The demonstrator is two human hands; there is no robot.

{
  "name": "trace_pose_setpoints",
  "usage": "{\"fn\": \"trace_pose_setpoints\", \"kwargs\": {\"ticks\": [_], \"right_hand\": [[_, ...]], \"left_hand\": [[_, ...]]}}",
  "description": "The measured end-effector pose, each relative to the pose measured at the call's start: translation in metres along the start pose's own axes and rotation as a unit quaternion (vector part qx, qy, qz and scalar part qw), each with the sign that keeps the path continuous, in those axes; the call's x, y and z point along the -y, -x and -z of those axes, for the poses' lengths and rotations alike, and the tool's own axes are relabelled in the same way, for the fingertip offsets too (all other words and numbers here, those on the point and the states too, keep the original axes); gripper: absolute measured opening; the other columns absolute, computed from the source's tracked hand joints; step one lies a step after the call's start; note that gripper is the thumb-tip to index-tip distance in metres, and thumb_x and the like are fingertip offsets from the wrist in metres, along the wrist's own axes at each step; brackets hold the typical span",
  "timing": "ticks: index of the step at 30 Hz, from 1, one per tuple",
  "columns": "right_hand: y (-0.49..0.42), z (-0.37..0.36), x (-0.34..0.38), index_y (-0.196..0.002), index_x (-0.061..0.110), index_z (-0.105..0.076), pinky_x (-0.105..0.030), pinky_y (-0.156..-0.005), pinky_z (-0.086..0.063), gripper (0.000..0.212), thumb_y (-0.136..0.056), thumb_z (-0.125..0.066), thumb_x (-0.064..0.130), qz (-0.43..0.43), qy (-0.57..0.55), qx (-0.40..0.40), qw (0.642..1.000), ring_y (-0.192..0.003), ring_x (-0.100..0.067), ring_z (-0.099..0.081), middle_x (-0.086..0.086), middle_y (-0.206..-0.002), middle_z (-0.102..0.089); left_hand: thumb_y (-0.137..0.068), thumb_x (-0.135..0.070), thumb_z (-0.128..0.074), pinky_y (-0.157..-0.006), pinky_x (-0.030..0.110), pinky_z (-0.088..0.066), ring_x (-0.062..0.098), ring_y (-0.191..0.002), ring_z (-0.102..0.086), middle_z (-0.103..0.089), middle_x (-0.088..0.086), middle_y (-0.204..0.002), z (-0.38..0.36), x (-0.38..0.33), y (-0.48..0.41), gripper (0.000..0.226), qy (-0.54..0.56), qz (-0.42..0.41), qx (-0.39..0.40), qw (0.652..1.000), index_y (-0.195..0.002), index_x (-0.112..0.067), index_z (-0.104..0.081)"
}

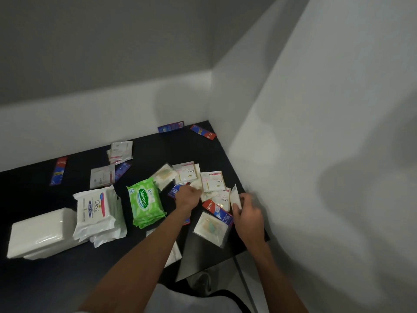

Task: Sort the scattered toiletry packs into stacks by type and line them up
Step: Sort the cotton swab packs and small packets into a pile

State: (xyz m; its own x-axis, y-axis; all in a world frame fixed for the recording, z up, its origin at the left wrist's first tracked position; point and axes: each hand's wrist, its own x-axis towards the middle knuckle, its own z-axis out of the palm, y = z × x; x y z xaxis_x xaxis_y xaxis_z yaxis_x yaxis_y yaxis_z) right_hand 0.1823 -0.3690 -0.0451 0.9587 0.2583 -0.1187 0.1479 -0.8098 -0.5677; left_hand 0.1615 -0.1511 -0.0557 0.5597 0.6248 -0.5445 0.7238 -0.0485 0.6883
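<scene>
2 stacks read Dove (96,213), Sanicare (145,202); right hand (248,213) grips sachet (234,196).

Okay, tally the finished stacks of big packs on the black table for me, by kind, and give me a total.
Green wipe stack: 1
White Dove wipe stack: 1
Plain white tissue stack: 1
Total: 3 stacks
Not counted: the loose small sachets, such as the white sachet held in the right hand. The packs inside each stack cannot be counted.
</scene>
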Motion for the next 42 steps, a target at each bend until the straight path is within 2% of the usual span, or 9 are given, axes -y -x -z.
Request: {"fn": "trace_pose_setpoints", "kwargs": {"ticks": [6,12,15,19,22,27,30,35,42], "right_hand": [[0.005,0.008,0.013,-0.100,0.023,-0.053,-0.016,-0.061,-0.054,0.028,-0.096,-0.077,0.035,-0.055,-0.166,-0.011,0.985,-0.084,-0.006,-0.073,0.015,-0.110,-0.067],[0.012,0.016,0.035,-0.107,0.025,-0.060,-0.042,-0.075,-0.068,0.011,-0.102,-0.070,0.025,-0.149,-0.412,0.044,0.898,-0.088,-0.015,-0.079,0.002,-0.103,-0.076],[0.015,0.018,0.047,-0.109,0.024,-0.063,-0.043,-0.078,-0.067,0.015,-0.099,-0.074,0.021,-0.143,-0.462,0.076,0.872,-0.092,-0.016,-0.079,0.006,-0.102,-0.078],[0.019,0.009,0.058,-0.096,0.015,-0.056,-0.049,-0.087,-0.066,0.027,-0.096,-0.078,0.030,-0.095,-0.454,0.101,0.880,-0.107,-0.020,-0.076,0.001,-0.117,-0.075],[0.024,0.000,0.065,-0.096,0.027,-0.061,-0.035,-0.086,-0.064,0.025,-0.092,-0.081,0.042,-0.046,-0.395,0.117,0.910,-0.113,-0.010,-0.067,0.007,-0.125,-0.062],[0.030,-0.020,0.059,-0.105,0.039,-0.060,-0.014,-0.096,-0.053,0.027,-0.098,-0.073,0.016,0.071,-0.199,0.076,0.974,-0.118,-0.004,-0.059,0.016,-0.123,-0.057],[0.036,-0.023,0.058,-0.109,0.037,-0.056,-0.022,-0.102,-0.053,0.029,-0.100,-0.071,0.014,0.084,-0.141,0.064,0.984,-0.120,-0.006,-0.058,0.017,-0.124,-0.058],[0.040,-0.030,0.064,-0.108,0.030,-0.049,-0.013,-0.076,-0.056,0.022,-0.104,-0.068,0.020,0.076,-0.165,0.109,0.977,-0.106,-0.003,-0.063,0.012,-0.118,-0.061],[-0.005,-0.035,0.075,-0.109,0.029,-0.053,-0.011,-0.072,-0.053,0.015,-0.105,-0.067,0.026,0.031,-0.165,0.062,0.984,-0.088,-0.006,-0.068,0.012,-0.101,-0.063]], "left_hand": [[-0.099,-0.014,-0.068,-0.084,0.045,-0.066,0.028,-0.100,-0.074,-0.073,0.018,-0.109,0.022,-0.002,0.018,0.009,0.166,0.001,0.065,0.984,-0.101,-0.011,-0.059],[-0.100,-0.004,-0.059,-0.090,0.060,-0.059,0.038,-0.110,-0.072,-0.066,0.018,-0.125,0.042,0.017,0.052,0.015,0.224,-0.016,0.098,0.970,-0.097,-0.016,-0.050],[-0.103,0.000,-0.055,-0.080,0.044,-0.061,0.026,-0.098,-0.073,-0.069,0.012,-0.114,0.048,0.021,0.071,0.020,0.263,-0.025,0.102,0.959,-0.113,-0.015,-0.047],[-0.105,0.003,-0.051,-0.088,0.049,-0.064,0.024,-0.106,-0.077,-0.077,0.007,-0.115,0.052,0.028,0.085,0.037,0.304,-0.031,0.141,0.942,-0.134,-0.019,-0.056],[-0.104,0.001,-0.050,-0.091,0.052,-0.063,0.031,-0.113,-0.074,-0.075,0.014,-0.122,0.049,0.033,0.090,0.035,0.291,-0.037,0.174,0.940,-0.131,-0.016,-0.066],[-0.106,-0.005,-0.046,-0.085,0.044,-0.063,0.029,-0.113,-0.071,-0.072,0.013,-0.125,0.042,0.038,0.093,0.030,0.299,-0.023,0.164,0.940,-0.127,-0.014,-0.066],[-0.108,-0.012,-0.048,-0.089,0.046,-0.061,0.029,-0.113,-0.071,-0.073,0.012,-0.125,0.039,0.043,0.094,0.024,0.310,-0.012,0.157,0.938,-0.127,-0.013,-0.064],[-0.105,-0.008,-0.060,-0.104,0.051,-0.057,0.022,-0.119,-0.071,-0.074,0.001,-0.127,0.032,0.056,0.095,0.036,0.268,-0.044,0.121,0.955,-0.138,-0.022,-0.059],[-0.106,-0.008,-0.057,-0.100,0.038,-0.057,0.017,-0.118,-0.069,-0.072,-0.003,-0.126,0.046,0.063,0.092,0.034,0.244,-0.049,0.051,0.967,-0.136,-0.024,-0.058]]}}
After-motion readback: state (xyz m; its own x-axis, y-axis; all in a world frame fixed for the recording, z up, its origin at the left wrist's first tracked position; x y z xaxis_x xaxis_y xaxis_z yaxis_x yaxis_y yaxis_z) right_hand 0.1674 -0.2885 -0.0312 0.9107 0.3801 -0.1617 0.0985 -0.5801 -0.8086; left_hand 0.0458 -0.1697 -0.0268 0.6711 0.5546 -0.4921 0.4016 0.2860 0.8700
